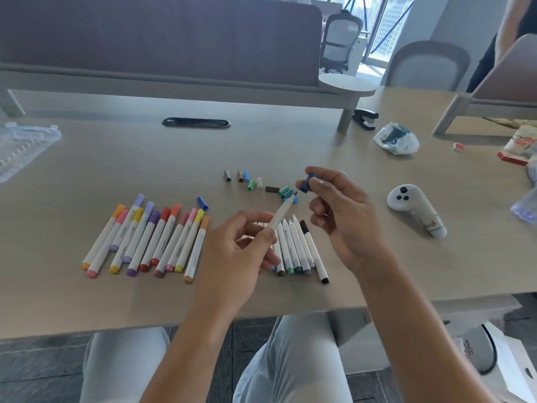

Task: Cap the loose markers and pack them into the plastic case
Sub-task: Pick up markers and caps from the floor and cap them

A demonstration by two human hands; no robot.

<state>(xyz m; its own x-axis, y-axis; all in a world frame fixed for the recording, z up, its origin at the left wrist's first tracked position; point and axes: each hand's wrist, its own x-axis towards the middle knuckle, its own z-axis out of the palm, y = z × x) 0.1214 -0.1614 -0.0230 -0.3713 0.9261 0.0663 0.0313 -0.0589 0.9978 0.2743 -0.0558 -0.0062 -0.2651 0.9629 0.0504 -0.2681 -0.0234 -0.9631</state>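
On the beige office table (116,158) (markers scattered) left fingers (268,237) grip a marker (280,215) — right fingers (318,186) pinch its blue cap (306,183).

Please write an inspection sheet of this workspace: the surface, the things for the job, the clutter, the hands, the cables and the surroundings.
Surface: pale wooden table with a dark oval cable port.
Job's things: capped markers in a row at left; uncapped markers near the middle; loose caps scattered beyond them; clear plastic case at the far left.
Clutter: white controller, black stapler, crumpled plastic bag, packets at the right edge.
Hands: left hand holds an uncapped marker; right hand pinches a dark blue cap just off its tip.
Cables: nothing seen.
Surroundings: partition screen, office chair, windows, another person at right.
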